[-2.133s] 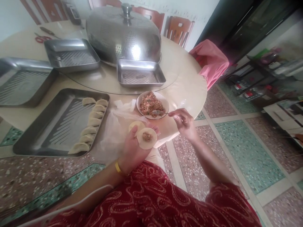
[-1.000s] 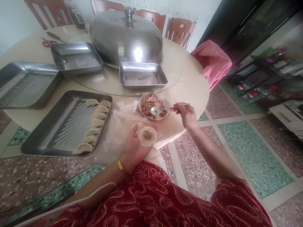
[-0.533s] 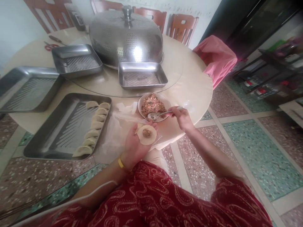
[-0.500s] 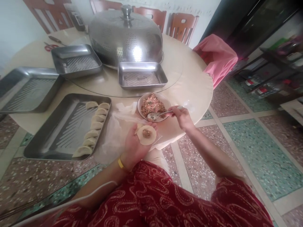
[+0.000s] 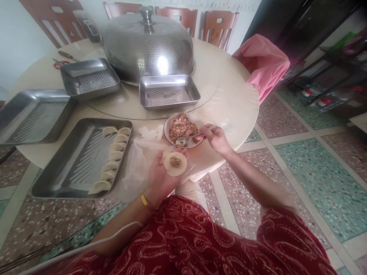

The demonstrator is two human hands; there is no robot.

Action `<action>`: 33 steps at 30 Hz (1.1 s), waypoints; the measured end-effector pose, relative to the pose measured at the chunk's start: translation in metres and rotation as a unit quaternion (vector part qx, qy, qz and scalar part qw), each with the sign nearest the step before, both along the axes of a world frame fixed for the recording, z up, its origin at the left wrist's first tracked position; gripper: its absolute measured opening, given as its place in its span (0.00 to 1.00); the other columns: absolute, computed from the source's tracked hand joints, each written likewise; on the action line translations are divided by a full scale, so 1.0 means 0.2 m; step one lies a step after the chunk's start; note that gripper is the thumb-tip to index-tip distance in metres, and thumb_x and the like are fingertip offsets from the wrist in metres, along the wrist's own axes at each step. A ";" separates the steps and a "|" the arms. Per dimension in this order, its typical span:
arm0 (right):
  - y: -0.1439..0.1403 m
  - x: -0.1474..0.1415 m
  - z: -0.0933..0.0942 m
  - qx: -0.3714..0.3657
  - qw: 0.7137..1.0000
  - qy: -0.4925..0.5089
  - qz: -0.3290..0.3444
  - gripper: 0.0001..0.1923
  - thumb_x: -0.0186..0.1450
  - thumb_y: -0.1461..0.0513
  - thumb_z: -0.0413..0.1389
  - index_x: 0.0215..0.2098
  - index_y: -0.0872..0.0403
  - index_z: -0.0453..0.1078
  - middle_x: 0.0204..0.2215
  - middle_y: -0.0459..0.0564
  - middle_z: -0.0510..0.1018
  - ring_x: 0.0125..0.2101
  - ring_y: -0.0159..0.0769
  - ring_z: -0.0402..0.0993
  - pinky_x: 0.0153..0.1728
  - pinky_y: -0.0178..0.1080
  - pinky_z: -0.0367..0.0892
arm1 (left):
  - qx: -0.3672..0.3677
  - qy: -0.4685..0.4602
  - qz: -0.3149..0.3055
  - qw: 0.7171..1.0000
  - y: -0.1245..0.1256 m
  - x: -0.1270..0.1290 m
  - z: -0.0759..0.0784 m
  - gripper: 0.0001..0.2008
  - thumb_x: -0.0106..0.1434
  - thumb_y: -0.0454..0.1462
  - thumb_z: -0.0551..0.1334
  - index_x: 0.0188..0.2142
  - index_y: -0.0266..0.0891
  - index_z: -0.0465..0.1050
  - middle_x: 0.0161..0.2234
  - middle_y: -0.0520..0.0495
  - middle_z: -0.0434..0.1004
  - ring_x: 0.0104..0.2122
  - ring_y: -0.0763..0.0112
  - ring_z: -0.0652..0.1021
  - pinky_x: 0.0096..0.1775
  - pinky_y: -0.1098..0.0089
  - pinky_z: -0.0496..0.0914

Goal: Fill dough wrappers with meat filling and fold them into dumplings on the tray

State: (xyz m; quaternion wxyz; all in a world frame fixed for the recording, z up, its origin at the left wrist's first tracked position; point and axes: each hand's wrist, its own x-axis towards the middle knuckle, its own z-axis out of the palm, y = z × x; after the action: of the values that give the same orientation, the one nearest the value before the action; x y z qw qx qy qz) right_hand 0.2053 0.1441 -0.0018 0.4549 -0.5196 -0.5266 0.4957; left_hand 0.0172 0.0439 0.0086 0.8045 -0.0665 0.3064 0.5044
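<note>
My left hand (image 5: 162, 177) is palm up, with a round dumpling wrapper (image 5: 183, 168) lying across the palm and fingers. A small mound of meat filling (image 5: 175, 162) sits at the wrapper's middle. In my right hand (image 5: 216, 139) a metal spoon (image 5: 195, 135) is pinched by its handle, its head resting low inside a bowl (image 5: 165, 133). Minced filling (image 5: 183, 126) is heaped in that bowl, just beyond the wrapper. To the left, several folded dumplings (image 5: 116, 155) line the right side of a large metal tray (image 5: 61, 160).
Crumpled plastic film (image 5: 137, 160) lies between tray and bowl. More metal trays (image 5: 169, 105), (image 5: 91, 91) and a tray (image 5: 31, 130) at the left edge surround it. A large perforated metal dome lid (image 5: 149, 49) stands behind. Red scissors (image 5: 60, 64) lie far left; a pink-draped chair (image 5: 263, 61) stands right.
The view has shifted slightly. My right hand has moved a little left and the spoon's handle tilts slightly more; its head stays in the bowl. My left hand still holds the filled wrapper.
</note>
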 end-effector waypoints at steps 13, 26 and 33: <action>0.00 0.06 -0.05 -0.113 0.980 0.156 -0.044 0.20 0.58 0.47 0.63 0.25 0.56 0.72 0.18 0.51 0.81 0.18 0.31 0.76 0.19 0.31 0.70 | 0.046 -0.043 0.023 0.998 0.02 -0.02 0.01 0.33 0.69 0.48 0.50 0.68 0.31 0.51 0.55 0.32 0.74 0.56 0.58 0.75 0.54 0.61 0.70; 0.02 0.10 -0.08 0.022 0.980 0.148 -0.133 0.22 0.58 0.42 0.59 0.30 0.52 0.69 0.20 0.45 0.80 0.23 0.30 0.76 0.28 0.34 0.70 | 0.053 -0.079 -0.009 0.995 -0.01 -0.01 -0.02 0.34 0.69 0.49 0.49 0.69 0.33 0.48 0.54 0.34 0.75 0.55 0.57 0.75 0.56 0.59 0.67; -0.23 0.10 0.09 0.106 0.992 0.028 -0.065 0.16 0.66 0.47 0.52 0.35 0.49 0.70 0.24 0.46 0.80 0.30 0.34 0.79 0.35 0.39 0.75 | 0.045 -0.078 -0.019 0.996 -0.01 0.00 0.00 0.33 0.69 0.50 0.48 0.67 0.32 0.53 0.54 0.34 0.75 0.54 0.56 0.76 0.55 0.55 0.68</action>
State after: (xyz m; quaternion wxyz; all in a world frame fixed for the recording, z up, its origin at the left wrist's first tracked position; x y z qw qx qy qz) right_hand 0.2243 0.0975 0.0157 0.5532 -0.4875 -0.5287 0.4205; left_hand 0.0164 0.0414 0.0082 0.8375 -0.0634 0.2213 0.4956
